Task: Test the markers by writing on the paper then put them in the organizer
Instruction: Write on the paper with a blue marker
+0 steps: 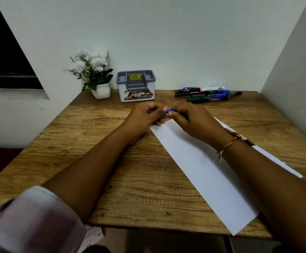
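A blue-capped marker (169, 111) is held between both hands above the far end of the white paper (199, 172). My left hand (145, 115) pinches the blue cap end. My right hand (190, 121) is closed around the marker's body, which is mostly hidden. The paper lies diagonally on the wooden table (112, 161) under my right forearm. Several more markers (207, 94) with blue, green and red caps lie in a pile at the back right. The grey and white organizer (136, 85) stands at the back centre against the wall.
A white pot with white flowers (95, 77) stands left of the organizer. Walls close in the table at the back and on the right. The table's near edge runs just below my forearms.
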